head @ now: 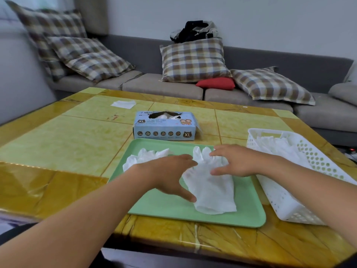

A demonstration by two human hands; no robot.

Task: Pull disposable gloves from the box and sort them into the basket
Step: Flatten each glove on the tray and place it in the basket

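Both hands, left hand (172,171) and right hand (234,161), spread flat on a thin, limp glove (212,190) between them; its cuff looks easiest to pinch.

**Surroundings of the work area**

A yellow-green marbled table (73,144) with darker amber borders carries a mint-green tray (249,213) near its front edge and a flat white tissue (123,104) near its far left side. Behind the table runs a grey sofa (164,86) along a pale wall. Four plaid cushions lean on it: two stacked at the left (85,55), one upright at the centre (194,60), one tilted at the right (270,86). A red cushion (217,83) lies between the centre and right ones. A dark bundle of clothing (195,31) sits on the sofa back, above the centre cushion.
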